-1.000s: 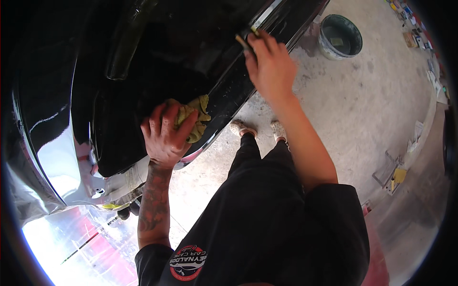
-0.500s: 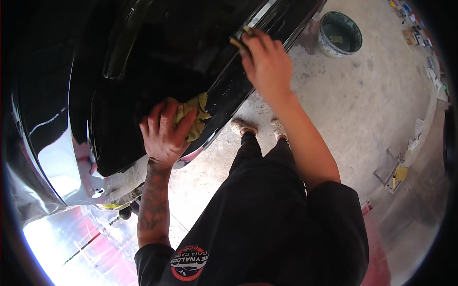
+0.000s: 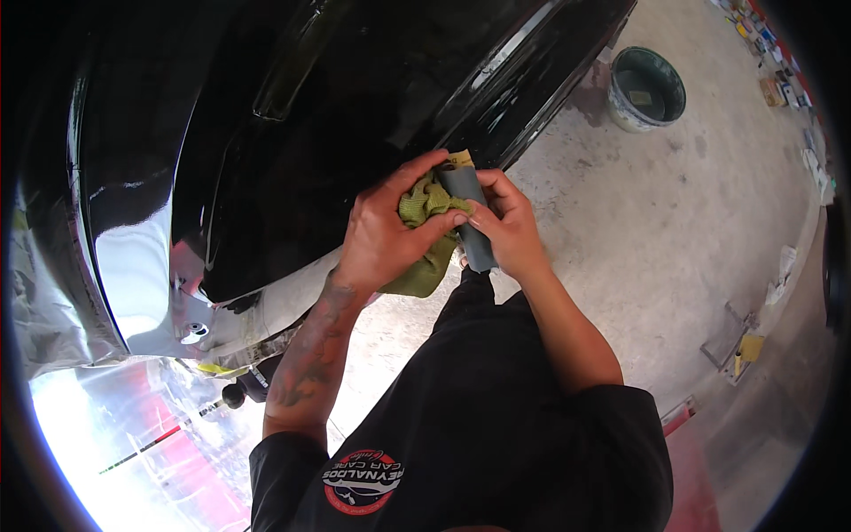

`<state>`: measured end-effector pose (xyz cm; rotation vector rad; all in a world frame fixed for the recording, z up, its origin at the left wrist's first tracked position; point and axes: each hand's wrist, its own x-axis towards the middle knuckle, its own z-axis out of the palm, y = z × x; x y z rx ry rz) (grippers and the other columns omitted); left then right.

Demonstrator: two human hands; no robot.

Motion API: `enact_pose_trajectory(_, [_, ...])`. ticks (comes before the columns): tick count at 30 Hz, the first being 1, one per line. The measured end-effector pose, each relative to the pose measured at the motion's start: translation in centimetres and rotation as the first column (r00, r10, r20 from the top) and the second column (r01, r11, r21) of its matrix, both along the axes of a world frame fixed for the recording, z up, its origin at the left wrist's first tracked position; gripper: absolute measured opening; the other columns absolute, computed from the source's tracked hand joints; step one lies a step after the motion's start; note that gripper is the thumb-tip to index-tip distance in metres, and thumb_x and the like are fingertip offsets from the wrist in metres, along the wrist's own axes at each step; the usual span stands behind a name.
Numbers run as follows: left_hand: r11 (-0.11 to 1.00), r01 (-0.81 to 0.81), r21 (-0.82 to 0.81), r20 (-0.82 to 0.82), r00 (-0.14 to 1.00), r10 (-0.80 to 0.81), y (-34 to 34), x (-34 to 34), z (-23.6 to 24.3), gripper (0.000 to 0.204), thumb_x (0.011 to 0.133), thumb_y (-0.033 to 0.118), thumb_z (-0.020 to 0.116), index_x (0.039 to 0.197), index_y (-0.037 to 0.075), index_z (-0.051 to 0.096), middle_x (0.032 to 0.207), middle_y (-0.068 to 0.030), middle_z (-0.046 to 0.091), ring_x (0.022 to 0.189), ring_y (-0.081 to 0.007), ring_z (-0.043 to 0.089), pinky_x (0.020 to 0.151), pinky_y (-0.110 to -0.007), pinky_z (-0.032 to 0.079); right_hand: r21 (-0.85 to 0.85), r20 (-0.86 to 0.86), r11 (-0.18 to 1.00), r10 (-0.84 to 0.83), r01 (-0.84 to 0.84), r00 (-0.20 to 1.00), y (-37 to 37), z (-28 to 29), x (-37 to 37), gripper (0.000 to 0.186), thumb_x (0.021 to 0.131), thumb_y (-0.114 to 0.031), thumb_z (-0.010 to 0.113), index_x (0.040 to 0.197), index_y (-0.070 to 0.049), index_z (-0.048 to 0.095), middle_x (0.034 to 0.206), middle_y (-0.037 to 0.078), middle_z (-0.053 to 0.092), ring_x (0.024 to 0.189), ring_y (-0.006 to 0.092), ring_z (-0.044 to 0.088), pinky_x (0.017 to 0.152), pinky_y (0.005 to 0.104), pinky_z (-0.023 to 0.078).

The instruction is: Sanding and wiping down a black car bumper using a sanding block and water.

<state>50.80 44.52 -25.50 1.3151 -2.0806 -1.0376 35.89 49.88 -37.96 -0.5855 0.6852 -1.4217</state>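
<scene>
A crumpled green cloth (image 3: 421,270) is gripped in my left hand (image 3: 381,230), its lower part hanging down. Close against it, my right hand (image 3: 511,232) is closed on a strip of sandpaper (image 3: 479,253), grey on one face with a tan end showing at the top. My left fingertips and thumb also touch the sandpaper, so both hands meet on it. They are in front of the edge of a glossy black car panel (image 3: 310,186), which fills the upper left and has wet-looking streaks along its edge.
On the concrete floor (image 3: 612,213) at the upper right stands a dark bucket (image 3: 628,117) with liquid and a small block inside. Assorted boxes and bottles (image 3: 776,89) line the far right wall. A metal frame piece (image 3: 722,346) lies at right. Clear plastic sheeting (image 3: 71,328) hangs at left.
My left hand has lifted off the panel with the cloth, moving right and up. My right hand has come down and back from the panel's edge, bringing the sandpaper to the cloth.
</scene>
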Motion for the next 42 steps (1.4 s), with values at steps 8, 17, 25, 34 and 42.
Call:
enact_pose_trajectory(8, [0.986,-0.08,0.15,-0.076,0.993,0.092,0.6,-0.6,0.3,0.039,0.085,0.008,0.082,0.123,0.003,0.072,0.108,-0.0117,0.075,0.097,-0.0131,0.071,0.085,-0.03,0.057,-0.2,-0.284,0.979,-0.1,0.043,0.954,1.3,0.9,-1.5,0.038,0.093,-0.016,0.076,0.126,0.0,0.066,0.118,0.007,0.066,0.107,0.0172,0.063,0.093,0.0297,0.048])
enact_pose_trajectory(17, [0.992,-0.121,0.046,-0.007,0.993,0.122,0.5,0.7,-0.4,0.043,0.08,0.008,0.083,0.122,0.006,0.073,0.106,-0.0116,0.074,0.095,-0.0185,0.071,0.084,-0.033,0.057,-0.237,-0.647,0.962,-0.26,0.134,0.717,-0.9,1.3,-2.7,0.039,0.087,-0.017,0.079,0.123,-0.007,0.07,0.115,0.011,0.068,0.103,0.0248,0.068,0.089,0.0341,0.053])
enact_pose_trajectory(25, [0.578,0.468,-0.669,0.681,0.698,0.222,1.4,7.9,0.1,0.046,0.072,0.011,0.081,0.116,0.023,0.077,0.117,-0.0008,0.064,0.106,-0.0263,0.059,0.088,-0.042,0.044,-0.545,-0.838,0.813,-0.534,0.205,-0.11,-6.8,0.7,-3.4,0.041,0.082,-0.017,0.079,0.122,-0.019,0.07,0.122,0.004,0.065,0.093,0.0272,0.067,0.076,0.0393,0.058])
enact_pose_trajectory(34, [0.552,0.509,-0.66,0.704,0.676,0.219,0.9,8.2,-0.9,0.045,0.073,0.016,0.083,0.115,0.028,0.076,0.12,0.0003,0.063,0.109,-0.0256,0.059,0.089,-0.043,0.043,-0.609,-0.783,0.785,-0.573,0.113,-0.243,-7.9,0.7,-3.7,0.043,0.078,-0.017,0.078,0.12,-0.021,0.071,0.119,0.002,0.065,0.089,0.0247,0.065,0.071,0.0379,0.058])
enact_pose_trajectory(42, [0.559,0.496,-0.664,0.697,0.682,0.223,0.9,8.2,-0.8,0.044,0.074,0.019,0.085,0.116,0.029,0.076,0.12,0.0016,0.064,0.11,-0.024,0.059,0.09,-0.043,0.043,-0.634,-0.773,0.746,-0.596,0.206,-0.22,-10.0,0.1,-4.5,0.042,0.079,-0.017,0.079,0.12,-0.021,0.07,0.12,0.003,0.066,0.088,0.0252,0.064,0.071,0.0385,0.057])
